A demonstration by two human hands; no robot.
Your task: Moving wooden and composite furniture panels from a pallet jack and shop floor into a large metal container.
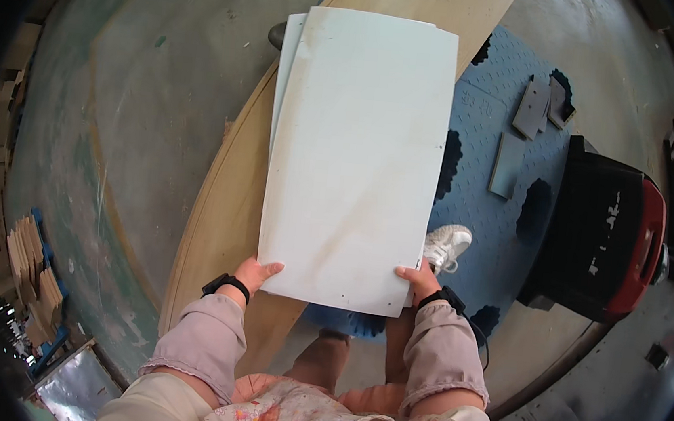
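Observation:
A stack of white rectangular panels (358, 156) lies before me, the top one marked with faint brownish smudges. At its near left corner my left hand (254, 275) grips the edge, thumb on top and fingers hidden beneath. My right hand (421, 282) holds the near right edge the same way. Another panel of the stack (289, 60) sticks out slightly along the far left side. Under the panels runs a long wooden board (220, 199), slanting from near left to far right. Whether the panels rest fully on the board, I cannot tell.
To the right is a blue textured pallet (485, 103) with dark round holes and a few small grey plates (532, 107) on it. A black and red machine (611, 233) stands beyond. My white shoe (449, 246) is near the pallet. Stacked brown sheets (28, 262) lie far left.

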